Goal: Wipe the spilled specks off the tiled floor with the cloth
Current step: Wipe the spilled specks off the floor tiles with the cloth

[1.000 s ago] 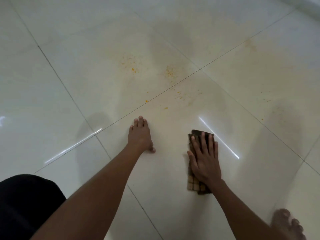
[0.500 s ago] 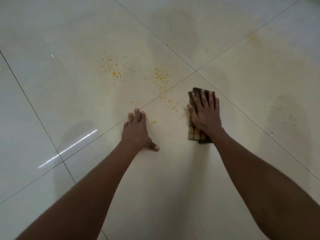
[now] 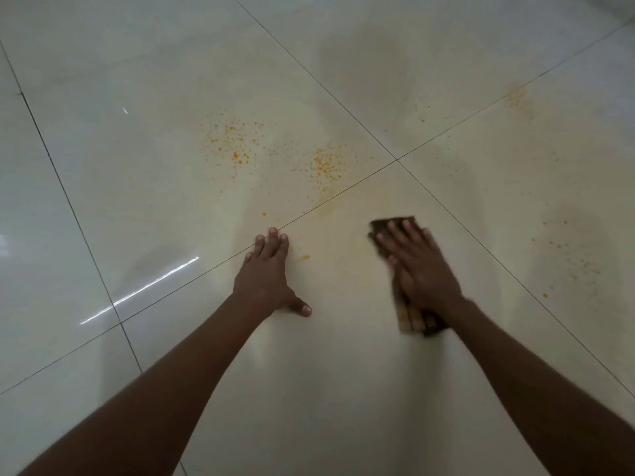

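A folded brown checked cloth (image 3: 410,321) lies on the glossy cream tiled floor (image 3: 343,389). My right hand (image 3: 422,269) presses flat on it with straight fingers, covering its middle. My left hand (image 3: 268,276) rests flat on the floor to the left, fingers across a grout line. Orange specks (image 3: 237,146) scatter on the tile ahead, with a second cluster (image 3: 326,164) to their right. One larger speck (image 3: 305,257) lies just right of my left hand. Fainter specks (image 3: 563,255) dot the tile at the right.
Dark grout lines cross at a joint (image 3: 397,160) ahead of the cloth. A faint yellowish smear (image 3: 517,99) marks the far right tile. Bright light streaks (image 3: 154,286) reflect on the left tiles.
My right hand has pulled the cloth back toward me and slightly right, away from the grout joint; the small specks near the line are gone, leaving a faint smear. My left hand stayed put.
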